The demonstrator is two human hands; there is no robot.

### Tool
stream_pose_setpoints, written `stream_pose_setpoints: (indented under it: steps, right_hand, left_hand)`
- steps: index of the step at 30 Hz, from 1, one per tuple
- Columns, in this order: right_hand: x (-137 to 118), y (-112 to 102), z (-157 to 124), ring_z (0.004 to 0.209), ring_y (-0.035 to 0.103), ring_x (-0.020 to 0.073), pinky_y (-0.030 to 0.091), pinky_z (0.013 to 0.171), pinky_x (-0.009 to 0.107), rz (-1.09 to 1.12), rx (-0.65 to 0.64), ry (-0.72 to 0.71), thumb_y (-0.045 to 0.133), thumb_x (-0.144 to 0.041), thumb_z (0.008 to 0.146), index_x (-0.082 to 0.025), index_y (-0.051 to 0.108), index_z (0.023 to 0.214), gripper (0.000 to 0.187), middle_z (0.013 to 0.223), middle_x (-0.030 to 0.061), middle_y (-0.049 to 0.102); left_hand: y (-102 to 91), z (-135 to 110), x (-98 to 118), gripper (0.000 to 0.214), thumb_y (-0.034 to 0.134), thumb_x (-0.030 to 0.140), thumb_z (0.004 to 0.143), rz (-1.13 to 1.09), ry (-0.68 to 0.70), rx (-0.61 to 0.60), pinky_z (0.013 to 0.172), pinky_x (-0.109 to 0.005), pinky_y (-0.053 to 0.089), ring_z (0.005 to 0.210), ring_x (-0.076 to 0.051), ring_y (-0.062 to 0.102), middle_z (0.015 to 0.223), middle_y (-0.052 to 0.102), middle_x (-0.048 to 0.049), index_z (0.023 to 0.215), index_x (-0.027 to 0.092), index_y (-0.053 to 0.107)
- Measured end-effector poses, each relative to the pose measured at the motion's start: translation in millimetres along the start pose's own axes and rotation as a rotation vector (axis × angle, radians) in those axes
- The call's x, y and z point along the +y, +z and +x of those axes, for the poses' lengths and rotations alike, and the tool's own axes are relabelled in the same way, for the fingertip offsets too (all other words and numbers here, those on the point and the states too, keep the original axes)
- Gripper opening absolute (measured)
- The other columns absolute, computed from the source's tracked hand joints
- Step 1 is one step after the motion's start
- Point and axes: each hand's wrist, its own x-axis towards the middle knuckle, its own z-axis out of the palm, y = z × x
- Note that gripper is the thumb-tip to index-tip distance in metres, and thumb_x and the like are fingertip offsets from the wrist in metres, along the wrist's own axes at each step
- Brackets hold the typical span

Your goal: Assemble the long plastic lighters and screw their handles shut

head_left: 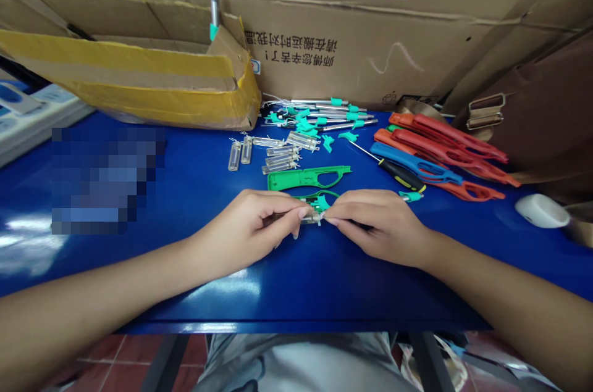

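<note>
My left hand (pixel 257 219) pinches a clear plastic lighter fuel tank (pixel 310 217) between thumb and fingers, just above the blue table. At the tank's right end, the fingertips of my right hand (pixel 384 225) are pinched together on something too small to make out. Behind the fingers, partly hidden, lies a green casing half with a teal trigger (pixel 320 202). Another green casing half (pixel 296 179) rests just beyond it. Several more clear fuel tanks (pixel 280 159) lie farther back. Beside my right hand, a teal-tipped piece (pixel 411 196) shows in part.
Metal lighter tubes with teal parts (pixel 343 113) are piled at the back. A screwdriver (pixel 403 176) lies near red, orange and blue casings (pixel 454 142) on the right. A yellow-taped cardboard box (pixel 176 92) stands back left; a white object (pixel 542 211) sits far right.
</note>
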Motion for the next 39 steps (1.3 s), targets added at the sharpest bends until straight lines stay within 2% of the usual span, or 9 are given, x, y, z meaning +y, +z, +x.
stream_pose_setpoints:
  steps: [9,14,19,24,31,36,39]
  right_hand:
    - [1.6,2.1,-0.5,0.079,0.072,0.0135,0.054,0.071,0.025,-0.021,-0.006,-0.020,0.059,-0.014,0.098,-0.019,0.071,0.101,0.014,0.091,0.0035,0.078]
    - [-0.9,1.4,0.8,0.077,0.070,0.0126,0.053,0.070,0.024,0.041,0.044,0.016,0.062,-0.011,0.095,-0.017,0.072,0.099,0.012,0.087,0.0037,0.076]
    - [-3.9,-0.7,3.1,0.069,0.062,0.0105,0.049,0.062,0.022,0.138,0.113,0.116,0.066,-0.012,0.093,-0.017,0.074,0.101,0.012,0.083,0.0032,0.071]
    - [-3.6,-0.8,4.5,0.067,0.059,0.0103,0.046,0.057,0.023,0.183,0.132,0.165,0.067,-0.013,0.093,-0.016,0.075,0.099,0.010,0.083,0.0040,0.070]
    - [-4.0,4.2,5.1,0.075,0.061,0.0131,0.046,0.063,0.027,0.239,0.154,0.241,0.067,-0.013,0.093,-0.017,0.073,0.093,0.007,0.084,0.0041,0.071]
    - [-4.8,5.6,4.5,0.078,0.062,0.0148,0.045,0.079,0.035,0.228,0.162,0.263,0.068,-0.013,0.093,-0.019,0.070,0.090,0.007,0.082,0.0012,0.071]
    - [-5.0,6.7,4.1,0.080,0.062,0.0152,0.043,0.082,0.038,0.218,0.158,0.274,0.067,-0.014,0.093,-0.020,0.069,0.089,0.008,0.083,0.0002,0.072]
  left_hand:
    - [0.3,0.1,-2.8,0.030,0.053,0.029,0.101,-0.005,0.002,-0.027,0.048,-0.017,0.041,0.050,-0.006,0.051,0.072,0.067,0.0008,0.092,0.015,0.078]
    - [0.2,0.0,-1.2,0.030,0.054,0.031,0.101,-0.035,-0.017,-0.018,0.045,-0.015,0.040,0.048,-0.005,0.049,0.073,0.066,0.0001,0.093,0.013,0.078]
    - [-0.4,1.2,-0.2,0.031,0.059,0.037,0.097,-0.178,-0.116,0.002,0.047,-0.016,0.045,0.048,-0.006,0.052,0.074,0.069,-0.0018,0.088,0.013,0.076]
    - [-0.7,2.9,-2.7,0.026,0.068,0.036,0.091,-0.287,-0.209,-0.011,0.047,-0.015,0.049,0.050,-0.006,0.056,0.078,0.074,-0.0033,0.104,0.016,0.079]
    - [3.5,1.6,0.6,0.020,0.071,0.030,0.089,-0.356,-0.246,0.018,0.049,-0.013,0.052,0.050,-0.006,0.057,0.069,0.072,-0.0019,0.096,0.014,0.081]
    - [7.5,1.6,3.2,0.018,0.072,0.028,0.088,-0.415,-0.247,0.056,0.047,-0.012,0.052,0.049,-0.004,0.055,0.076,0.075,-0.0024,0.096,0.014,0.080]
    - [8.9,2.1,3.0,0.017,0.071,0.027,0.089,-0.440,-0.259,0.049,0.046,-0.011,0.052,0.049,-0.004,0.056,0.076,0.075,-0.0018,0.096,0.014,0.080]
